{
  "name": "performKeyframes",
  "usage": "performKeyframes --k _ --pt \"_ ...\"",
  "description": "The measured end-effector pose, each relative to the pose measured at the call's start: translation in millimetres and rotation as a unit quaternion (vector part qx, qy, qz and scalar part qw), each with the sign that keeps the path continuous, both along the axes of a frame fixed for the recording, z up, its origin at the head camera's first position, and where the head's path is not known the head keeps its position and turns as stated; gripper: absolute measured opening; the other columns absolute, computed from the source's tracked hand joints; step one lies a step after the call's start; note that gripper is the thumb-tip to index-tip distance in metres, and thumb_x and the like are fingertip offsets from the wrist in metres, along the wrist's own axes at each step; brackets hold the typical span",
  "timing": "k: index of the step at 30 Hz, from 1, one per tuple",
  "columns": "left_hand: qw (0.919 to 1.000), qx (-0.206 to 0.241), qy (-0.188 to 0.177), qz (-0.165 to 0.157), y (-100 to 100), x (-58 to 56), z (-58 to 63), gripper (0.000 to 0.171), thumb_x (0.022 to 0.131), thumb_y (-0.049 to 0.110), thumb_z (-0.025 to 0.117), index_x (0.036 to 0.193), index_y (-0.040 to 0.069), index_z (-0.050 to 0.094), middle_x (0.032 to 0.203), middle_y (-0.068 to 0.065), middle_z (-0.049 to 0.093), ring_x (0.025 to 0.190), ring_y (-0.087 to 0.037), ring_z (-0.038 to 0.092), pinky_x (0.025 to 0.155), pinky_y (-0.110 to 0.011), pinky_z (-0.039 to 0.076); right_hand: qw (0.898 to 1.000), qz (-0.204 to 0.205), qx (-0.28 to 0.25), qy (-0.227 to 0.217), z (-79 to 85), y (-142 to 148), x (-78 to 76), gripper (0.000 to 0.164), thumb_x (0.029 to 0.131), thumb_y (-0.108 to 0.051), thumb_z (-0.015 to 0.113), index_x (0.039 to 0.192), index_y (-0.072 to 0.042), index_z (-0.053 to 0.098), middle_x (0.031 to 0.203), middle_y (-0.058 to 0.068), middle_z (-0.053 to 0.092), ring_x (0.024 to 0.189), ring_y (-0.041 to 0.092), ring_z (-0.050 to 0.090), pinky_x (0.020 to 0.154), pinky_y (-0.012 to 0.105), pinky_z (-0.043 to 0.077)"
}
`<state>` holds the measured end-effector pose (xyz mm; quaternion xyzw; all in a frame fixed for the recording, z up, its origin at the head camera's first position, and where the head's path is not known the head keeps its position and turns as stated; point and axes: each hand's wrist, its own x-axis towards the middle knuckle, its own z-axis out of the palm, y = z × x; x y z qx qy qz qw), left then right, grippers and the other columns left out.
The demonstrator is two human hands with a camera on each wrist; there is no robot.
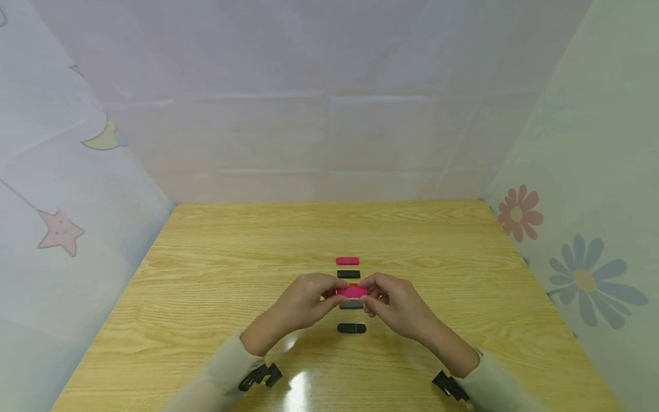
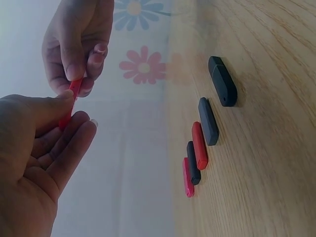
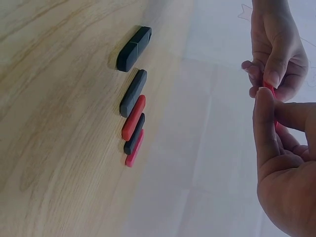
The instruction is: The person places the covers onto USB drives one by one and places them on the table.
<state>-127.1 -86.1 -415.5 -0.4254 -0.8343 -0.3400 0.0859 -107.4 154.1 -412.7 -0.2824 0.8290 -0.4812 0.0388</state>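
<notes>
My left hand (image 1: 304, 300) and right hand (image 1: 399, 303) pinch opposite ends of a pink-red USB flash drive (image 1: 352, 292) between thumbs and fingers. Both wrist views show it raised above the table; most of its ends are covered by fingertips. Below lies a row of capped flash drives: a pink one (image 1: 347, 261) farthest away, then a black one (image 1: 348, 274), a red one (image 3: 134, 118), a grey one (image 1: 351, 304) and a larger black one (image 1: 352, 328) nearest me. In the head view the held drive overlaps the red one, hiding most of it.
The drives lie on a wood-grain table (image 1: 216, 274). Behind it hangs a pale creased sheet (image 1: 278, 131), with decorated sheets on the left (image 1: 31, 297) and right (image 1: 607, 171). Dark straps sit at both sleeve cuffs.
</notes>
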Motion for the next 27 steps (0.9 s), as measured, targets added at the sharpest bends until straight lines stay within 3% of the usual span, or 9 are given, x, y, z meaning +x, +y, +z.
performKeyframes --k 8,11,15,21,27 --pt "1.0 -0.003 -0.007 0.006 -1.0 -2.2 -3.9 0.017 0.093 0.013 0.074 0.109 0.005 0.074 0.097 -0.003 0.074 0.081 -0.005 0.067 0.071 -0.021 0.057 0.999 -0.006 0.025 0.02 -3.3 1.2 -4.8 0.02 0.095 -0.003 0.069 0.114 -0.006 0.066 0.084 0.003 0.07 0.07 0.005 0.065 0.06 0.024 0.057" --pt "0.9998 -0.011 0.002 0.015 -1.0 -4.8 -5.5 0.018 0.093 0.013 0.075 0.109 0.005 0.074 0.098 -0.003 0.075 0.083 -0.007 0.069 0.072 -0.019 0.056 0.998 -0.013 0.043 0.042 -5.2 1.4 -9.6 0.018 0.095 -0.006 0.071 0.112 -0.008 0.068 0.084 0.0 0.069 0.07 0.003 0.063 0.059 0.024 0.055" --pt "0.999 -0.021 0.023 0.032 -0.5 -12.6 -8.0 0.019 0.092 0.015 0.076 0.11 0.007 0.074 0.099 -0.002 0.075 0.083 -0.009 0.07 0.074 -0.017 0.056 0.995 -0.032 0.066 0.073 -7.0 1.4 -17.9 0.017 0.094 -0.009 0.073 0.111 -0.009 0.07 0.088 -0.005 0.069 0.075 0.004 0.062 0.063 0.023 0.055" --pt "0.9973 -0.027 0.04 0.055 -0.2 -27.9 -12.5 0.02 0.091 0.015 0.078 0.109 0.008 0.075 0.098 -0.001 0.074 0.086 -0.012 0.067 0.076 -0.022 0.056 0.992 -0.062 0.077 0.073 -8.3 -0.4 -31.5 0.022 0.093 -0.009 0.074 0.115 -0.008 0.071 0.095 -0.003 0.072 0.08 0.007 0.064 0.068 0.023 0.056" --pt "0.9974 -0.027 0.023 0.062 1.0 -43.4 -15.0 0.021 0.092 0.018 0.077 0.11 0.009 0.076 0.097 0.0 0.074 0.086 -0.016 0.066 0.077 -0.023 0.055 0.992 -0.072 0.074 0.07 -12.1 -0.7 -44.5 0.021 0.094 -0.01 0.073 0.115 -0.008 0.071 0.095 -0.003 0.072 0.082 0.009 0.064 0.068 0.025 0.056"
